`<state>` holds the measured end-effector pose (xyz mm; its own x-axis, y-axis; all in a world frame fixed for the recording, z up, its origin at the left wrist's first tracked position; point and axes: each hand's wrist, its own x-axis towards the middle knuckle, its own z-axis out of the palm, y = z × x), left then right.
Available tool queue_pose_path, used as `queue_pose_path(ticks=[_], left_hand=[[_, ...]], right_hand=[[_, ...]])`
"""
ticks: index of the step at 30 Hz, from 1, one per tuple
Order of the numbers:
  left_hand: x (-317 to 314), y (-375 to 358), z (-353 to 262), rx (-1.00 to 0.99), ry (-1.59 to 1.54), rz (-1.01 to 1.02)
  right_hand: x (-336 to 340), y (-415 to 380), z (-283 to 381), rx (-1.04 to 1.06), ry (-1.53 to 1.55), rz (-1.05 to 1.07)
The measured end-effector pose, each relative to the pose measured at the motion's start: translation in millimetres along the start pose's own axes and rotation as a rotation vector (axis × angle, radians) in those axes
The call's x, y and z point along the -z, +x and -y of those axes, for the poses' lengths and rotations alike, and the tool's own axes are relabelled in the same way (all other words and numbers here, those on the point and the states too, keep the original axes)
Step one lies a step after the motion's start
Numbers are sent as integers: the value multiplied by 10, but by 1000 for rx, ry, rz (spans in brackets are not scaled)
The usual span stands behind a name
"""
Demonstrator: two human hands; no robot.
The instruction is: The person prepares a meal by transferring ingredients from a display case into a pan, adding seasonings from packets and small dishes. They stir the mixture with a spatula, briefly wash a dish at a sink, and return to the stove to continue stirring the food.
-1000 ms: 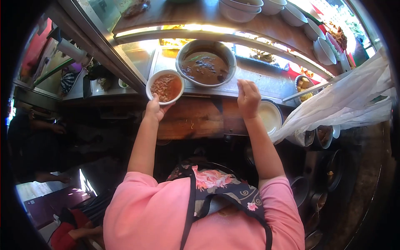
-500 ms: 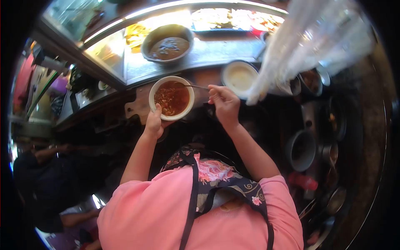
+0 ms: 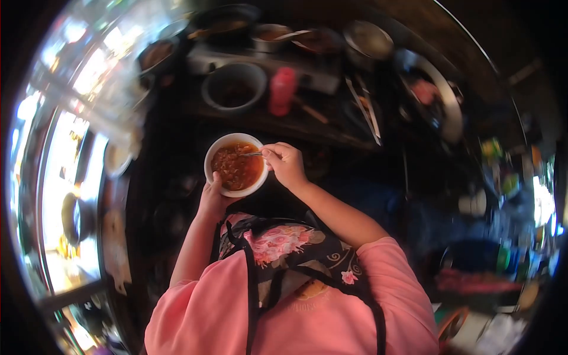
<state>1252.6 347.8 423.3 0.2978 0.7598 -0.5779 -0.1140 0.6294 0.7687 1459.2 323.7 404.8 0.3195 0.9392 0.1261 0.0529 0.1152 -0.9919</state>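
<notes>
White bowl (image 3: 209, 165) of chunky red sauce (image 3: 232, 168) in both hands (image 3: 286, 165).

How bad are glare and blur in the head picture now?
Head view: glare bleaches the picture's left side; the bottle looks soft; lens distortion bends the edges; deep shadow hides detail around the bowl, which, like the left hand and right hand, reads fairly clearly.
</notes>
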Motion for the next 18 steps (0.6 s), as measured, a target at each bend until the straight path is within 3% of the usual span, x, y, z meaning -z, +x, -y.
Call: queue_pose_path(ticks=[4, 8, 10, 18], left_hand=[[-492, 462, 74, 175, 98, 184], [-587, 1054, 203, 324, 179, 372], [-923, 1151, 248, 370, 191, 518], [-1932, 1285, 430, 548, 285, 757]], right_hand=[[496, -194, -78, -362, 135, -277], [627, -255, -404, -548, 316, -566], [860, -412, -328, -549, 364, -728], [1504, -821, 8, -508, 419, -1146]])
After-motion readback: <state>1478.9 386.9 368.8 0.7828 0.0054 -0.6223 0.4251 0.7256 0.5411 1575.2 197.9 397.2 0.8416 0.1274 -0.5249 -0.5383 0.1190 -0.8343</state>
